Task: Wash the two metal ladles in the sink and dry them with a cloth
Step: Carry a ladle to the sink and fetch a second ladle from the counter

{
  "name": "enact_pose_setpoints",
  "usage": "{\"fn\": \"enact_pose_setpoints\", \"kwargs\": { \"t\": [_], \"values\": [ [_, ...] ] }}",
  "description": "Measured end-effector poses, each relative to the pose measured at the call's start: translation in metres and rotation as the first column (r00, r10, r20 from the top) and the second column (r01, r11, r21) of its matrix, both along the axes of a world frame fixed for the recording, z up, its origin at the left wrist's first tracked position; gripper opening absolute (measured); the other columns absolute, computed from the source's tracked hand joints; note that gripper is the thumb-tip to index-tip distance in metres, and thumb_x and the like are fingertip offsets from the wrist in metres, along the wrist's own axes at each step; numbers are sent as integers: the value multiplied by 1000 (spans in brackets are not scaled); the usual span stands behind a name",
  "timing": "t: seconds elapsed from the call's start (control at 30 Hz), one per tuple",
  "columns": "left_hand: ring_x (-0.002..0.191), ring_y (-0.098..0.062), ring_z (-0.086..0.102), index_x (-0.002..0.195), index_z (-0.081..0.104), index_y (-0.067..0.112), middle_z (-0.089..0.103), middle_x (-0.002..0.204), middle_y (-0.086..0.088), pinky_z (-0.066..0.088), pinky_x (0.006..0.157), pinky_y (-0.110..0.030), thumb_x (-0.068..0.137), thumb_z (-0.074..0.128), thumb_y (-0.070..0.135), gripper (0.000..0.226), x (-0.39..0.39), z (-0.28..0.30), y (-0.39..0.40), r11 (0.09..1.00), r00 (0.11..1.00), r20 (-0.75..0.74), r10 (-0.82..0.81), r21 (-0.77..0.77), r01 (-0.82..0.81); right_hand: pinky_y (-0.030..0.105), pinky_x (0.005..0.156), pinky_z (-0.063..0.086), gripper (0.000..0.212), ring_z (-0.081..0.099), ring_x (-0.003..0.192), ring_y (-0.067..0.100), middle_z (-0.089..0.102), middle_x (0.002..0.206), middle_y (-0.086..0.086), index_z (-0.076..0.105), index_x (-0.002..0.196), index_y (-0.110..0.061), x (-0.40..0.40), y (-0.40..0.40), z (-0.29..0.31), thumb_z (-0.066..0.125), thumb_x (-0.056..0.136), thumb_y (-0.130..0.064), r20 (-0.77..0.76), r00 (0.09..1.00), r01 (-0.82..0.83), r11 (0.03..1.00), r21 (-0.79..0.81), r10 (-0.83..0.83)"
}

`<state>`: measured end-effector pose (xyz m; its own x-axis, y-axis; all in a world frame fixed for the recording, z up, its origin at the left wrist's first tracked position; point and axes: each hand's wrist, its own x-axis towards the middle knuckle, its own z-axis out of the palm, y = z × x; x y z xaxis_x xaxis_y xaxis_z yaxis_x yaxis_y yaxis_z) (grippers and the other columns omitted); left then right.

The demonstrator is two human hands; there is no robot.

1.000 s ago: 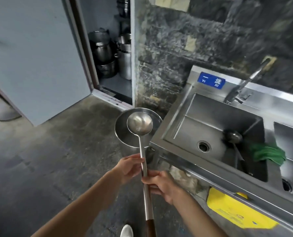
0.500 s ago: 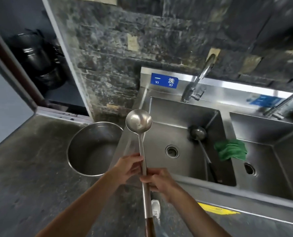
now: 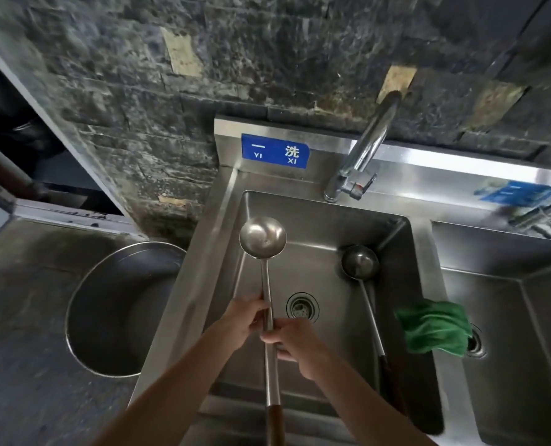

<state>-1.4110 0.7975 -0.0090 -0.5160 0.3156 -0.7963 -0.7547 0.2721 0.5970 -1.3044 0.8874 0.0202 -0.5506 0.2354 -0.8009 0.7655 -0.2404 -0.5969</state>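
Both hands, left [image 3: 240, 321] and right [image 3: 295, 344], grip the shaft of a ladle [image 3: 263, 238] held over the left basin of the sink [image 3: 316, 220], where the second ladle [image 3: 360, 262] lies right of the drain [image 3: 302, 309], a green cloth [image 3: 433, 329] draped on the basin's right rim, a metal pot [image 3: 123, 307] on the floor left of it.

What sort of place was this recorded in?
Most likely a commercial kitchen's wash area: a multi-basin stainless sink with a blue wash-station label, long-handled ladles, one held, one in the basin, and a big metal pot.
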Motion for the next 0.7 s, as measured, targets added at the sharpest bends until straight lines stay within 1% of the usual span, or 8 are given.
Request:
{"fn": "enact_pose_setpoints", "kwargs": {
  "t": [0.13,0.27,0.37,0.43,0.5,0.57,0.63,0.7],
  "values": [
    [70,-21,63,89,72,7,68,76,-8,53,69,-31,93,54,-7,23,-22,-24,21,994,996,-22,-92,-62,90,21,64,55,24,72,93,16,77,101,8,78,106,-11,-28,16,-32,82,82,-9,77,997,32,999,-10,-31],
    [78,-25,65,98,73,1,70,82,-11,55,71,-34,90,51,-10,26,-47,-57,31,977,986,-34,-166,-140,160,24,68,57,21,72,92,17,76,100,8,77,104,-9,-55,24,-67,80,83,-8,133,990,52,998,-31,-48],
    [79,-27,65,99,74,1,69,82,-12,55,72,-36,87,47,-12,32,-64,-79,36,959,974,-25,-225,-180,217,22,62,58,26,73,90,18,76,101,10,74,108,-6,-72,25,-93,81,83,-8,179,983,53,998,-23,-48],
    [77,-26,66,95,74,5,70,82,-11,54,71,-35,87,46,-10,32,-74,-93,38,946,965,-5,-263,-197,257,20,58,57,28,73,87,17,75,103,12,72,110,-4,-83,27,-109,80,84,-7,202,978,52,998,-19,-47],
    [75,-26,64,90,72,6,69,78,-11,53,70,-35,88,45,-8,30,-83,-107,39,939,963,26,-267,-220,266,20,57,55,26,71,84,16,74,105,14,72,111,-3,-93,28,-122,78,86,-5,208,977,49,998,-33,-42],
    [74,-27,62,87,71,6,66,76,-12,52,72,-38,87,46,-7,28,-91,-118,41,936,969,41,-246,-249,248,20,59,55,24,71,87,17,74,105,14,73,109,-4,-100,28,-134,78,86,-5,206,977,64,997,-51,-52],
    [67,-26,61,82,70,6,65,72,-12,50,65,-34,86,47,-8,28,-99,-126,43,933,973,50,-225,-276,230,22,62,57,22,72,92,20,75,103,13,75,106,-6,-107,26,-147,79,85,-6,199,978,77,996,-52,-66],
    [62,-24,61,79,71,8,66,68,-10,48,61,-32,87,50,-3,26,-105,-134,46,931,979,49,-199,-304,204,26,66,60,20,73,90,21,76,99,12,78,102,-8,-113,24,-159,81,83,-5,200,975,105,993,-52,-93]
  ]
}}
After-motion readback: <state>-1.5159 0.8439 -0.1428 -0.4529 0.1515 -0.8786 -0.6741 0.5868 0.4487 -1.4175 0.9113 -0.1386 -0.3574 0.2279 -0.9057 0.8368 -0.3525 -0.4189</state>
